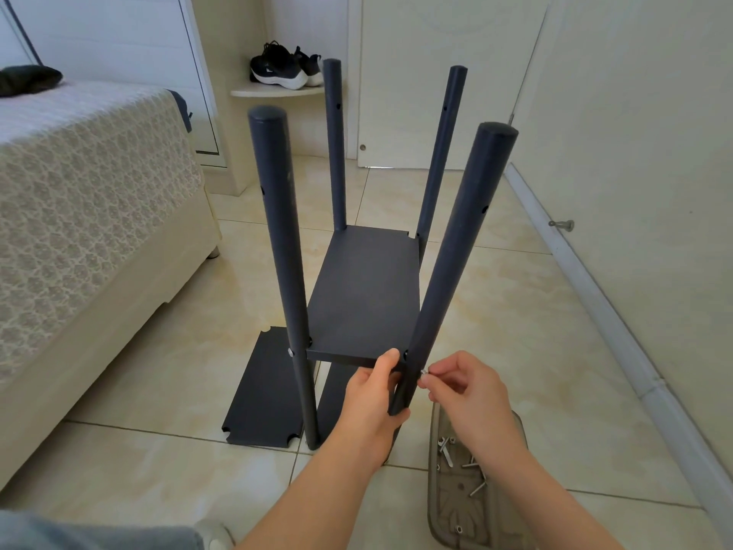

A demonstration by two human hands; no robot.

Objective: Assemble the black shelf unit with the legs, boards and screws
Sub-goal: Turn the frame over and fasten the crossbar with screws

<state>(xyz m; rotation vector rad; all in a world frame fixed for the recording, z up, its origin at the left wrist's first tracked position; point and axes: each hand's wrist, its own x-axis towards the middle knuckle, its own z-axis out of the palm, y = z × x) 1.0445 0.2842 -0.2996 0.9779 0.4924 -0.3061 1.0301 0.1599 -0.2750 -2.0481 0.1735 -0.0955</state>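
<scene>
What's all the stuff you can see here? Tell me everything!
legs: four, black, upright, centre
fitted board: one, black, between the legs
loose board: at least one, black, on the floor, left
screw: one, silver, at the near right leg
tray: one, clear grey, floor right, holding spare screws
trainers: one pair, black and white, corner shelf
bed: one, cream cover, left
left hand: one, grips the near right leg
right hand: one, pinches the screw
</scene>
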